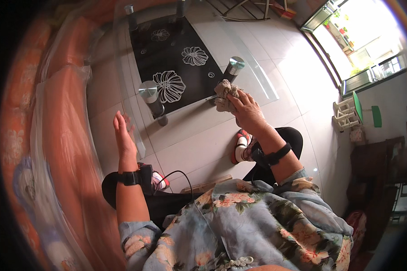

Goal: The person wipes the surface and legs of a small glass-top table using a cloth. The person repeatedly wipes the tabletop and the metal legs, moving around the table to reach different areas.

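Note:
A glass coffee table (196, 101) stands in front of me, its top clear, with metal-capped legs and a black lower panel (176, 61) printed with white flowers. My right hand (249, 110) holds a crumpled grey-beige cloth (225, 96) on the glass near the front right metal cap (236, 63). At the table's left side is my left hand (123, 133), raised at the glass edge with its fingers apart and nothing in it. The front left metal cap (148, 89) lies beyond that hand.
A sofa under clear plastic sheeting (68, 135) runs along the left. On the right are a small chair with green parts (357, 106), dark furniture (369, 176) and an open doorway (356, 40). A metal-framed piece of furniture (244, 17) stands beyond the table. A cable hangs near my left forearm.

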Available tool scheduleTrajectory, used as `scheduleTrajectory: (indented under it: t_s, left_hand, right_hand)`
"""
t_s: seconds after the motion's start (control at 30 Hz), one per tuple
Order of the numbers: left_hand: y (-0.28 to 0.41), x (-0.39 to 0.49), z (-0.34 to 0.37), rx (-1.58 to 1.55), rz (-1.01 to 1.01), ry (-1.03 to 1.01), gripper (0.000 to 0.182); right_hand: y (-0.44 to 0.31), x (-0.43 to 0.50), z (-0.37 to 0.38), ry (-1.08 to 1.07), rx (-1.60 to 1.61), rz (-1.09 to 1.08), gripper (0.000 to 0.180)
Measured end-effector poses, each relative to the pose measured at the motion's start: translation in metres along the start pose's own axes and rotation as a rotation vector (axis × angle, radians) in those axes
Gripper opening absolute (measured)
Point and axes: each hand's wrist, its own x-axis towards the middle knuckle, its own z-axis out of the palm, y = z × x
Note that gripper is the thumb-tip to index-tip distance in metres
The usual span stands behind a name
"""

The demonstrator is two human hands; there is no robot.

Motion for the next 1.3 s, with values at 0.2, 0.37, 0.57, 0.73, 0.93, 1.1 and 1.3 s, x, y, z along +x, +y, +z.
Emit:
scheduleTrajectory:
  t_s: [0.2, 0.37, 0.57, 0.73, 0.93, 1.1, 1.3]
  left_hand:
    - [0.001, -0.003, -0.001, 0.015, -0.002, -0.027, 0.074]
    - [0.006, -0.010, 0.005, 0.045, 0.013, -0.033, 0.067]
    - [0.017, -0.018, 0.015, 0.022, -0.018, 0.008, 0.060]
    - [0.021, -0.018, 0.019, 0.112, 0.090, -0.027, 0.064]
    - [0.019, -0.016, 0.016, 0.197, 0.079, -0.020, 0.064]
    - [0.018, -0.017, 0.016, 0.191, 0.070, -0.039, 0.066]
    - [0.020, -0.020, 0.016, 0.206, 0.103, -0.062, 0.062]
  right_hand:
    - [0.076, 0.033, -0.012, -0.090, -0.098, 0.239, 0.063]
    - [0.122, 0.089, -0.017, -0.175, -0.106, 0.355, 0.068]
    - [0.136, 0.204, 0.007, -0.214, -0.090, 0.125, 0.072]
    - [0.132, 0.313, 0.011, -0.264, -0.282, -0.168, 0.074]
    - [0.161, 0.425, 0.044, -0.277, -0.246, 0.132, 0.072]
    - [0.207, 0.450, 0.051, -0.191, -0.128, -0.040, 0.070]
    - [0.221, 0.402, 0.036, -0.341, -0.060, 0.104, 0.076]
